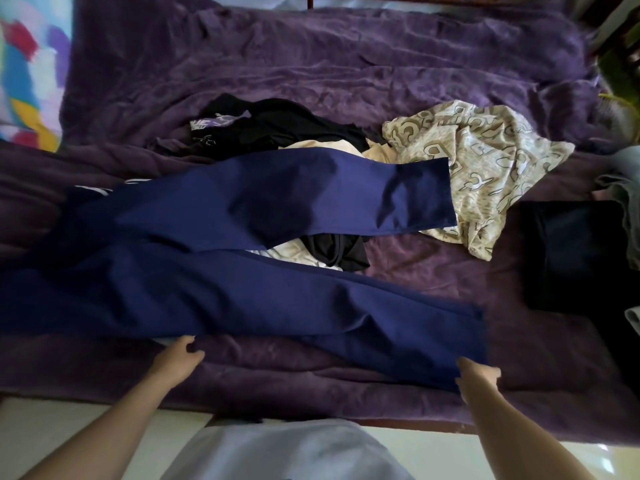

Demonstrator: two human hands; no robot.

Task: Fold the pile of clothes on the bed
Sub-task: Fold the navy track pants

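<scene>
A home bedroom: purple-blanketed bed strewn with loose clothes

Smooth, faintly sheeny blue cloth on the trousers; plush matt purple blanket; glossy pale floor tiles.

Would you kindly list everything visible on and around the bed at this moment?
Navy blue fabric trousers: one, navy, spread across the bed's near half, legs pointing right.
Purple plush blanket: one, purple, covering the bed.
Crumpled black garments: two, black, one behind the trousers, one between the legs.
Beige patterned cloth: one, beige and grey, crumpled right of centre, partly under the far leg's hem.
Cream garment: one, cream, peeking out behind the far leg.
Dark folded item: one, near black, right side.
Multicoloured cloth: one, upper left corner.
Left hand: one, at the trousers' near edge, grip unclear.
Right hand: one, gripping the near leg's hem corner.
</scene>
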